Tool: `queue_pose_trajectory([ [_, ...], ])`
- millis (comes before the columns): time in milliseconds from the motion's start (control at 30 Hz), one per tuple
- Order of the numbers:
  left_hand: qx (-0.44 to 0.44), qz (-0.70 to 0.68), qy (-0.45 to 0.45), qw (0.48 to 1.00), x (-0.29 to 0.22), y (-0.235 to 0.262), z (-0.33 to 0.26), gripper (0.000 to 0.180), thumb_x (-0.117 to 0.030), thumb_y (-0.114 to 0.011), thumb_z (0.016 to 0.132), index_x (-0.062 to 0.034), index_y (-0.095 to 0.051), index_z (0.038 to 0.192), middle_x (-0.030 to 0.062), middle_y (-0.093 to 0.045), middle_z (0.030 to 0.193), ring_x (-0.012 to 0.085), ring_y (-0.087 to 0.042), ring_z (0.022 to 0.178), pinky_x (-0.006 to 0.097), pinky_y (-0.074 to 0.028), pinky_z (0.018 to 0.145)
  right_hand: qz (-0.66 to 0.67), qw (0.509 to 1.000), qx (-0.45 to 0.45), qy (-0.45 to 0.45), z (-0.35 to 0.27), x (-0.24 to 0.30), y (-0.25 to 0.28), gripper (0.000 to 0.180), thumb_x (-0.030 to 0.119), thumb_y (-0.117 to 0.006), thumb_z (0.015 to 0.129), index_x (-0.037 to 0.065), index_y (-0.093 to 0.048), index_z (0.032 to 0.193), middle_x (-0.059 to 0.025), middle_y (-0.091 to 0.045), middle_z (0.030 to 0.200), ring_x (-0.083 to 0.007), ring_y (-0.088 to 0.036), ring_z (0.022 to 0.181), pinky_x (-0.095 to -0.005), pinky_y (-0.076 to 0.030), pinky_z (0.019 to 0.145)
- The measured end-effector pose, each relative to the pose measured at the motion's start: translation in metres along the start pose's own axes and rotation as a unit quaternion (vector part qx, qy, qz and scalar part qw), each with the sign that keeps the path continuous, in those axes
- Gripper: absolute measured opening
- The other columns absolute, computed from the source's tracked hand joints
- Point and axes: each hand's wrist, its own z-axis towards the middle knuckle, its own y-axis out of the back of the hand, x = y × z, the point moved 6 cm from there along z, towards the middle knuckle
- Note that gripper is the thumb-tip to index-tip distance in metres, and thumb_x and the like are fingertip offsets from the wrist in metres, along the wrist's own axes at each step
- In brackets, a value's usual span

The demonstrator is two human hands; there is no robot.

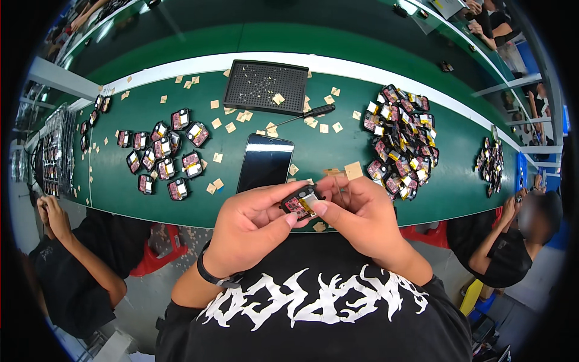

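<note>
A small black module [300,202] with red and yellow parts sits pinched between both hands, left hand [250,226] and right hand [356,214], above the green desk [313,154]'s near edge. A dark phone [265,163] lies just beyond, with module heaps on either side.
</note>
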Motion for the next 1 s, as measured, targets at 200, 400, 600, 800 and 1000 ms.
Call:
queue_pose_trajectory([
  [200, 0.01, 0.118, -0.03, 0.993, -0.01, -0.003, -0.002, 0.045, 0.007, -0.059, 0.096, 0.0125, -0.054, 0.14, 0.0198, -0.063, 0.127, 0.0224, -0.068, 0.112, 0.034, -0.058, 0.098, -0.054, 0.998, 0.029, 0.013, -0.001, 0.003, 0.004, 0.023, 0.012, -0.075, 0.096, -0.004, -0.067, 0.109, 0.0032, -0.06, 0.086, 0.0005, -0.048, 0.07, -0.0185, -0.039, 0.059],
  [400, -0.009, 0.277, -0.052, 0.96, -0.016, -0.008, -0.001, 0.04, 0.005, -0.063, 0.095, 0.0092, -0.059, 0.135, 0.0149, -0.069, 0.106, 0.0148, -0.071, 0.083, 0.027, -0.06, 0.072, 0.009, 1.0, 0.027, -0.007, 0.001, 0.003, -0.003, 0.012, 0.009, -0.071, 0.099, 0.0, -0.064, 0.097, 0.0078, -0.056, 0.077, 0.0019, -0.044, 0.067, -0.0187, -0.034, 0.056],
  [600, -0.027, 0.324, -0.095, 0.941, -0.016, -0.004, -0.002, 0.03, 0.003, -0.064, 0.096, 0.0091, -0.064, 0.126, 0.0111, -0.071, 0.09, 0.0103, -0.069, 0.066, 0.023, -0.054, 0.054, -0.02, 0.998, 0.042, -0.029, -0.002, 0.0, -0.009, 0.015, 0.011, -0.072, 0.098, 0.001, -0.063, 0.094, 0.0085, -0.053, 0.072, 0.0011, -0.041, 0.065, -0.0196, -0.033, 0.055],
  [800, -0.007, 0.279, -0.043, 0.959, -0.017, 0.0, -0.003, 0.031, 0.002, -0.061, 0.098, 0.0105, -0.062, 0.127, 0.0119, -0.07, 0.092, 0.0102, -0.068, 0.067, 0.023, -0.055, 0.056, -0.033, 0.998, 0.051, -0.004, -0.002, -0.003, -0.01, 0.018, 0.013, -0.073, 0.098, 0.002, -0.061, 0.091, 0.0079, -0.05, 0.07, -0.0002, -0.038, 0.062, -0.0212, -0.031, 0.053],
  [1000, 0.027, 0.226, -0.019, 0.974, -0.023, 0.003, -0.007, 0.04, 0.003, -0.052, 0.096, 0.011, -0.058, 0.135, 0.0127, -0.07, 0.094, 0.012, -0.069, 0.074, 0.024, -0.058, 0.064, -0.048, 0.997, 0.063, 0.013, -0.003, 0.003, -0.011, 0.018, 0.013, -0.073, 0.097, 0.001, -0.061, 0.092, 0.0083, -0.049, 0.069, 0.0003, -0.038, 0.062, -0.021, -0.031, 0.053],
])
